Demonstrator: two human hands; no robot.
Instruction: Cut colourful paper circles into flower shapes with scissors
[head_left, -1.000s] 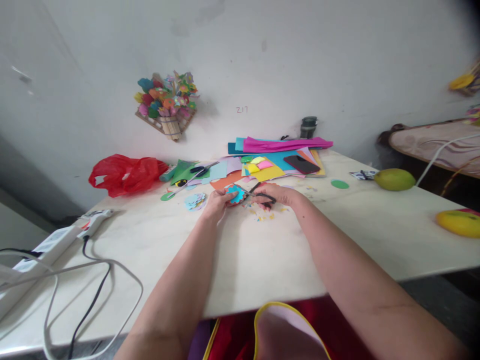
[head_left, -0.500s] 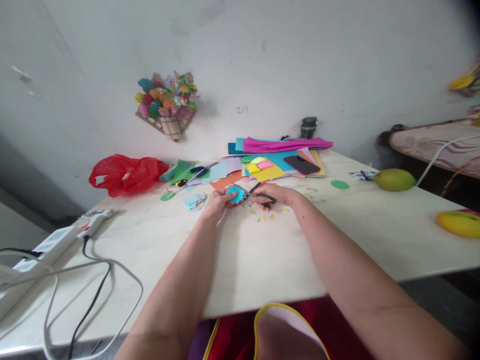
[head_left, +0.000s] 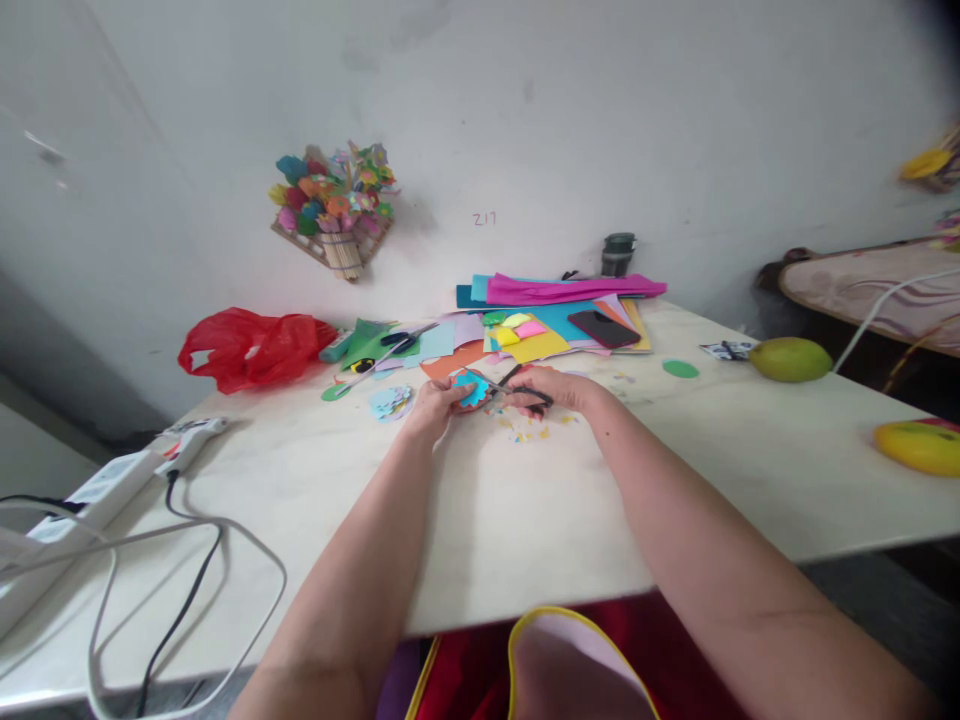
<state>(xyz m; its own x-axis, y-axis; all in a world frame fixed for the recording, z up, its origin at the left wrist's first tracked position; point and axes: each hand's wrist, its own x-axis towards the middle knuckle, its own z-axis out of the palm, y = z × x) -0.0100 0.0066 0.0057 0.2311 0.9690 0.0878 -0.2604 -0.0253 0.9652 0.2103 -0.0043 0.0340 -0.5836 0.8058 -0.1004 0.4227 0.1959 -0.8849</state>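
My left hand (head_left: 435, 405) pinches a paper flower (head_left: 469, 390), blue on top with an orange-red layer showing round its edge. My right hand (head_left: 551, 388) is closed round a pair of scissors (head_left: 501, 386) with dark handles, and the blades reach to the flower's right edge. Small paper scraps (head_left: 529, 432) lie on the table below the scissors. Left of my left hand sits a pile of cut pale-blue paper flowers (head_left: 391, 402). The fingertips under the flower are hidden.
Coloured paper sheets (head_left: 435, 343), a phone (head_left: 604, 328) and a second pair of scissors (head_left: 405, 340) lie behind my hands. A red plastic bag (head_left: 255, 348) is at the left, with a power strip (head_left: 97, 490) and cables nearer. A green mango (head_left: 790, 359) rests at the right.
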